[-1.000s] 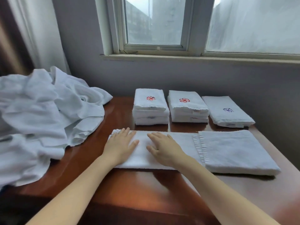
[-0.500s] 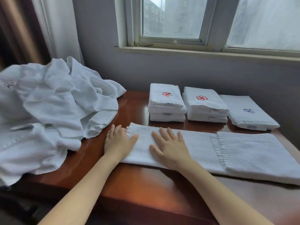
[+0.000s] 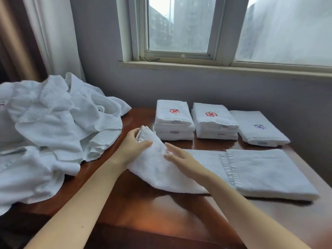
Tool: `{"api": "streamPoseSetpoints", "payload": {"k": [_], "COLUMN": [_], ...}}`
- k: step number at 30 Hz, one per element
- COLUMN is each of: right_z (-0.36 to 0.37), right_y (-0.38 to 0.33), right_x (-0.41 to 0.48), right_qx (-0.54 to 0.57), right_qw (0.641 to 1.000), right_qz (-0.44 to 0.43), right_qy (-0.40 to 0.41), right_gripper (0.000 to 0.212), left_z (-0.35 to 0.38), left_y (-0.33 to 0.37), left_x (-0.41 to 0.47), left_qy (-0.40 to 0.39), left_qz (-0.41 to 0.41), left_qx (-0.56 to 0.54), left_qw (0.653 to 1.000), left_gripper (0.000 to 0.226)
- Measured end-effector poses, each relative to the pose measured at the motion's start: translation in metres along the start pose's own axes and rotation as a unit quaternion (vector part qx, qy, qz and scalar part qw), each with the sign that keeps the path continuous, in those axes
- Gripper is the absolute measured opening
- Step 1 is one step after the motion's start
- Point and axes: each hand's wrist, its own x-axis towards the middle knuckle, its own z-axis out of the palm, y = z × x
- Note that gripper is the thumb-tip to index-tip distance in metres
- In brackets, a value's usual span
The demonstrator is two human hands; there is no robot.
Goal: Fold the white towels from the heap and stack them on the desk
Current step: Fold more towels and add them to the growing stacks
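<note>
White towel (image 3: pixel 260 169) lies along the desk (image 3: pixel 152 211), its left end lifted.
Left hand (image 3: pixel 132 150) grips that hemmed edge; right hand (image 3: pixel 181 159) rests flat on the towel, fingers straight. Heap (image 3: pixel 53 126) crowds the left side; the desk shows open wood along its near edge.

A glossy reddish-brown wooden desk (image 3: pixel 161 209) stands against a grey wall (image 3: pixel 197 87) beneath a white-framed window (image 3: pixel 179 24) and its pale sill (image 3: pixel 215 68). Dull daylight comes through the glass and glints on the desk's near edge. A white curtain (image 3: pixel 55 33) and brown drape (image 3: pixel 16 42) hang at far left.
</note>
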Motion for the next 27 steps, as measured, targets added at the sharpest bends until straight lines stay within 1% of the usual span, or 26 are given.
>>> {"api": "streamPoseSetpoints", "payload": {"k": [1, 2, 4, 5, 8, 9, 11, 12, 13, 14, 16, 18, 19, 20, 22, 23, 25, 27], "right_z": [-0.009, -0.018, -0.035, -0.043, -0.072, -0.083, -0.104, -0.115, -0.125, -0.136, -0.156, -0.174, -0.181, -0.188, -0.201, -0.205, -0.212, -0.216], "right_y": [-0.007, -0.014, -0.025, -0.03, -0.036, -0.035, -0.031, -0.027, -0.022, -0.015, 0.0, 0.016, 0.025, 0.033, 0.05, 0.057, 0.07, 0.08], "right_x": [-0.004, -0.009, -0.017, -0.022, -0.038, -0.045, -0.058, -0.065, -0.07, -0.075, -0.086, -0.098, -0.104, -0.109, -0.118, -0.122, -0.128, -0.133], "right_qx": [0.081, 0.132, 0.197, 0.227, 0.275, 0.284, 0.31, 0.313, 0.303, 0.291, 0.267, 0.248, 0.233, 0.217, 0.203, 0.206, 0.219, 0.227], "right_qw": [0.997, 0.991, 0.98, 0.974, 0.962, 0.959, 0.95, 0.949, 0.951, 0.953, 0.953, 0.95, 0.948, 0.944, 0.929, 0.923, 0.915, 0.906], "right_qz": [0.01, 0.014, 0.003, -0.001, 0.008, 0.012, 0.017, 0.022, 0.03, 0.04, 0.059, 0.072, 0.083, 0.099, 0.129, 0.136, 0.148, 0.159], "right_qy": [-0.006, -0.009, -0.015, -0.014, -0.003, -0.003, 0.012, 0.031, 0.054, 0.078, 0.129, 0.174, 0.199, 0.229, 0.281, 0.295, 0.306, 0.318], "right_gripper": [0.052, 0.048, 0.039, 0.039, 0.049, 0.051, 0.05, 0.046, 0.04, 0.034, 0.033, 0.037, 0.038, 0.037, 0.034, 0.032, 0.029, 0.026], "left_z": [0.005, 0.012, 0.032, 0.045, 0.086, 0.1, 0.125, 0.137, 0.15, 0.161, 0.184, 0.203, 0.21, 0.217, 0.229, 0.235, 0.247, 0.258], "left_y": [0.01, 0.02, 0.039, 0.047, 0.07, 0.077, 0.088, 0.092, 0.097, 0.101, 0.109, 0.114, 0.115, 0.114, 0.109, 0.106, 0.096, 0.085], "left_x": [0.0, -0.001, -0.002, -0.001, -0.003, -0.004, -0.005, -0.004, -0.004, -0.005, -0.007, -0.01, -0.011, -0.013, -0.014, -0.014, -0.016, -0.016], "left_qy": [-0.028, -0.052, -0.089, -0.103, -0.146, -0.162, -0.198, -0.22, -0.241, -0.258, -0.283, -0.284, -0.27, -0.247, -0.198, -0.184, -0.181, -0.201], "left_qz": [0.009, 0.013, 0.007, 0.002, -0.021, -0.03, -0.04, -0.045, -0.048, -0.05, -0.052, -0.035, -0.014, 0.014, 0.076, 0.1, 0.124, 0.135], "left_qx": [-0.01, -0.025, -0.05, -0.057, -0.101, -0.126, -0.153, -0.151, -0.151, -0.155, -0.172, -0.185, -0.18, -0.171, -0.13, -0.1, -0.034, 0.029], "left_qw": [1.0, 0.998, 0.995, 0.993, 0.984, 0.978, 0.967, 0.963, 0.957, 0.952, 0.942, 0.94, 0.946, 0.954, 0.968, 0.973, 0.975, 0.97], "left_gripper": [0.019, 0.016, 0.017, 0.017, 0.022, 0.029, 0.051, 0.065, 0.074, 0.079, 0.081, 0.077, 0.071, 0.06, 0.03, 0.026, 0.026, 0.036]}}
